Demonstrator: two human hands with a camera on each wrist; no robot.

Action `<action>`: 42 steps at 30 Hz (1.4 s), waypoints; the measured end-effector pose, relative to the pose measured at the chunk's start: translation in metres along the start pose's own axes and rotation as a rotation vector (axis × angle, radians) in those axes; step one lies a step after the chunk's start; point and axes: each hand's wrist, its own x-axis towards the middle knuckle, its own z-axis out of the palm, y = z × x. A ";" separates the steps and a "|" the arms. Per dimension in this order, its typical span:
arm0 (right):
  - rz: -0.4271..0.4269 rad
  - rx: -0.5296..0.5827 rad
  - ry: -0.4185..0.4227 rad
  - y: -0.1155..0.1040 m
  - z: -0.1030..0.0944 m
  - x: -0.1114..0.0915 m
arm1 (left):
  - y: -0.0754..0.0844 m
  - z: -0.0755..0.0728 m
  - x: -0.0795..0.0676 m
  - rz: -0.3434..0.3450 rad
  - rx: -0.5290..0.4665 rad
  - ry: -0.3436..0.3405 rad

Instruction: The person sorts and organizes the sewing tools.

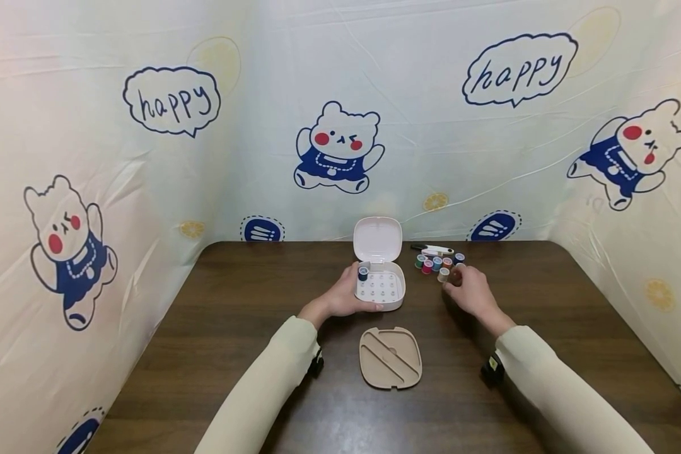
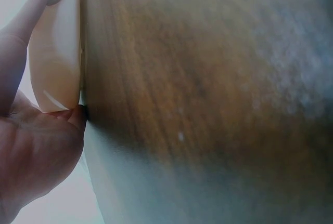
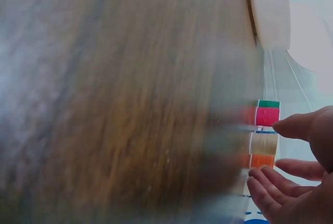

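My left hand (image 1: 343, 295) grips a white sewing box (image 1: 396, 304) at its left side, the thumb along the front wall. The box's lid (image 1: 378, 239) stands raised at the back. Inside are rows of small pegs, with a dark navy thread spool (image 1: 363, 273) in the back left corner. My right hand (image 1: 472, 291) is at the loose spools right of the box, thumb and fingers spread apart. Closest to it are a beige spool (image 3: 264, 143), an orange spool (image 3: 262, 160) and a red spool (image 3: 267, 116). Nothing is pinched between its fingers.
Several other spools, among them a green one (image 1: 420, 260) and a dark blue one (image 1: 459, 258), stand in the cluster. Behind them lies a slim black-and-white tool (image 1: 432, 249). A beige grooved tray (image 1: 390, 378) lies in front of the box on the wooden table (image 1: 232, 302).
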 end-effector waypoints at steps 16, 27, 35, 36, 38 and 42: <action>0.133 0.198 0.107 0.003 0.010 0.011 | 0.004 -0.001 -0.003 0.025 -0.014 0.009; 0.150 0.199 0.126 0.001 0.015 0.013 | 0.004 0.000 -0.003 0.009 -0.008 -0.003; 0.146 0.193 0.123 0.000 0.016 0.014 | 0.002 0.001 -0.001 0.005 -0.007 -0.005; 0.148 0.192 0.118 -0.001 0.016 0.014 | 0.002 0.001 -0.001 0.005 -0.006 -0.004; 0.158 0.195 0.108 -0.001 0.016 0.014 | 0.002 0.001 -0.001 0.006 -0.005 -0.002; 0.150 0.199 0.086 -0.002 0.016 0.013 | 0.002 0.001 0.000 0.007 -0.002 0.000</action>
